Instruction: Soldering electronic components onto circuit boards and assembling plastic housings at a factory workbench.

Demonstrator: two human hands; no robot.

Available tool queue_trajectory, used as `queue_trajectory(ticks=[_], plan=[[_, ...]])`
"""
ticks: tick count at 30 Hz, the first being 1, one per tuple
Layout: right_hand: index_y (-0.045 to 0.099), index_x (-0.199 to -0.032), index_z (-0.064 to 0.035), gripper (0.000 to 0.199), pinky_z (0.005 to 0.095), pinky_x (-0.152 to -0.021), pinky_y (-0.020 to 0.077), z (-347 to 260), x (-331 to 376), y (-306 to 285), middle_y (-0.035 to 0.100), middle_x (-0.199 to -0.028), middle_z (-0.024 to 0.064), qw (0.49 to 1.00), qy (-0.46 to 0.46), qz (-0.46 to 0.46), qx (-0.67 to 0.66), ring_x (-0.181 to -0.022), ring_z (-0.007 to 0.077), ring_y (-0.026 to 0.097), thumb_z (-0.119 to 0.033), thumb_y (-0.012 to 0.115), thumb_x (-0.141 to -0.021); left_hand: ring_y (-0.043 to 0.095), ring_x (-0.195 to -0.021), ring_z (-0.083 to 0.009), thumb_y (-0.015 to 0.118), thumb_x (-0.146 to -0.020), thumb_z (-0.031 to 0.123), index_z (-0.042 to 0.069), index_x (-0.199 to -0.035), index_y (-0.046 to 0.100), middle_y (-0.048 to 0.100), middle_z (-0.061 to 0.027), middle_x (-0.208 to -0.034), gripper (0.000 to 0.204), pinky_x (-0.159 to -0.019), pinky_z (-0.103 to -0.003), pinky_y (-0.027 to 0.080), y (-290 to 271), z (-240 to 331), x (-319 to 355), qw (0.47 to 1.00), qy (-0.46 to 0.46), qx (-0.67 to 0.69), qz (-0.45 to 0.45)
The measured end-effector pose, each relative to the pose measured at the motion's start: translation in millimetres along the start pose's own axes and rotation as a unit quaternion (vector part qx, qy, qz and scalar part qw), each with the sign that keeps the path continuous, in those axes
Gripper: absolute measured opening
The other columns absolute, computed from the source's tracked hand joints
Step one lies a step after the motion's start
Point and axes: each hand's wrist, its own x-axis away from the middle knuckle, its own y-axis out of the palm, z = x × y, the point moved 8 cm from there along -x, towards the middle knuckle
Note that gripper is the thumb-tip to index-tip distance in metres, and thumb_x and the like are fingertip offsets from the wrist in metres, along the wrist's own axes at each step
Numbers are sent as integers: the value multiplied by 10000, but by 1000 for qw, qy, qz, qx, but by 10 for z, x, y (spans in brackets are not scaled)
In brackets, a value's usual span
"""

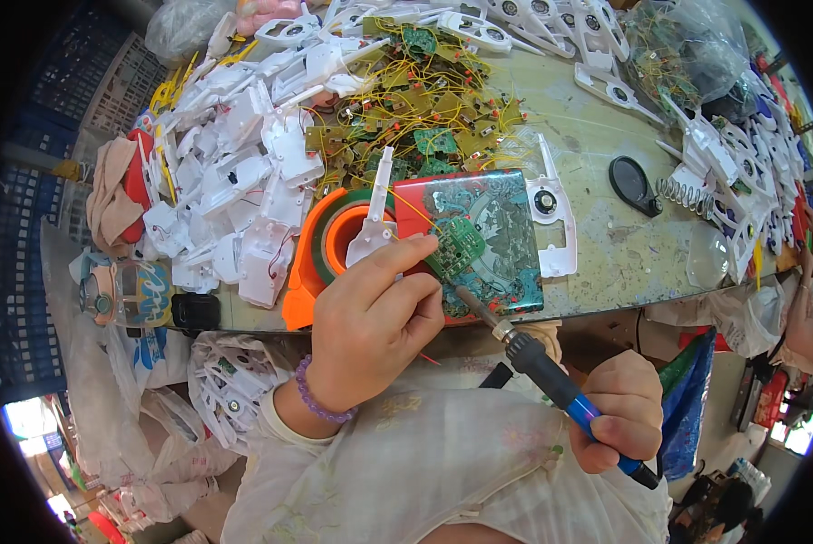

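Note:
My left hand is closed, its fingertips pinching the left edge of a small green circuit board. A yellow wire runs to that board. Beneath it lies a red-edged work pad with a scuffed, solder-spotted top. In my right fist is a soldering iron with a blue and black handle, its tip just below the board; whether it touches is hard to tell. A white plastic housing part lies beside my left fingers, on an orange tape dispenser holding a roll of tape.
Heaped circuit boards with yellow wires lie behind the pad. White plastic housings pile up at left, more at right. Right of the pad are a white housing with a round black part, a black round lid and a coil-spring holder.

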Motion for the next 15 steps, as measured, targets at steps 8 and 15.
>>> queue_trajectory(ticks=[8, 15], plan=[[465, -956, -53, 309, 281, -352, 338, -26, 49, 6, 535, -627, 37, 998, -14, 54, 23, -425, 132, 470, -359, 468, -1006, 698, -923, -270, 743, -687, -6, 36, -829, 648, 685, -97, -1106, 176, -718, -338, 566, 5, -6, 13, 1000, -8, 3, 3], [477, -987, -69, 378, 279, -416, 427, -19, 76, -36, 601, -681, 47, 999, 2, 31, 15, -506, 166, 568, -430, 589, -968, 701, -930, -271, 741, -689, -7, 36, -833, 649, 687, -98, -1102, 177, -723, -337, 567, 6, -1, 10, 1000, -8, 2, 3]])
